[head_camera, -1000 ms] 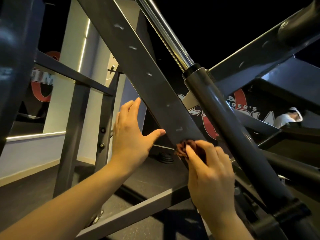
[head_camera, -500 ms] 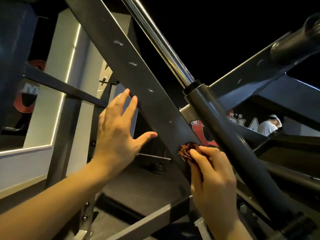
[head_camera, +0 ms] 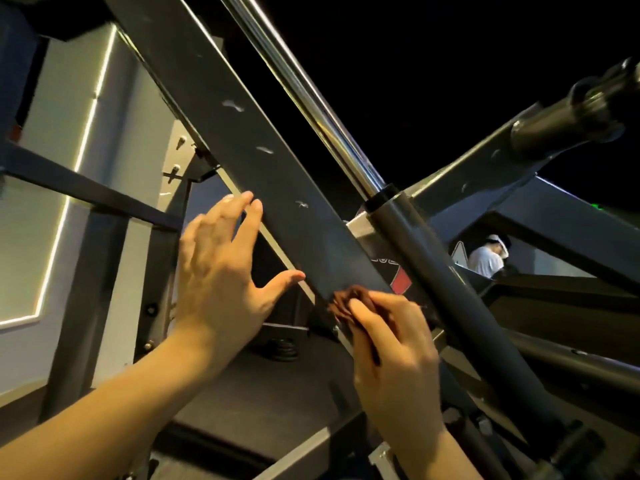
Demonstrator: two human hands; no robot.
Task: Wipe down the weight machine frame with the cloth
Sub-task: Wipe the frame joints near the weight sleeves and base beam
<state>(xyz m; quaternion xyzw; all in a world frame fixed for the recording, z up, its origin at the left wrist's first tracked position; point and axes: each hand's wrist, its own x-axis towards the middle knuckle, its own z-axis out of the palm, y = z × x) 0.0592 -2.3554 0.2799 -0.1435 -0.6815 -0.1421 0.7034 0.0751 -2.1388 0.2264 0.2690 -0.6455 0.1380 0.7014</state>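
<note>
Right hand (head_camera: pixel 391 358): mine, fingers curled, pinching a cloth (head_camera: pixel 348 301) between thumb and fingertips and holding it against the lower stretch of the frame beam (head_camera: pixel 242 133).

Cloth: small reddish-brown wad, crumpled into soft folds, partly covered by my fingers.

Left hand (head_camera: pixel 221 271): mine, open, fingers straight and slightly spread. The fingertips are at the beam's left edge, and the thumb reaches out to that same edge lower down. I cannot tell whether the palm touches anything.

Frame beam: wide flat bar of matte, dark grey painted metal, running diagonally from upper left to lower right. Several pale scuffs mark its face.

Chrome rod (head_camera: pixel 311 98): round, polished, reflective, just right of the beam, entering a cylinder sleeve (head_camera: pixel 450 306) with a dark smooth finish.

Crossbar (head_camera: pixel 86 188): thin dark tube, left of my left hand.
</note>
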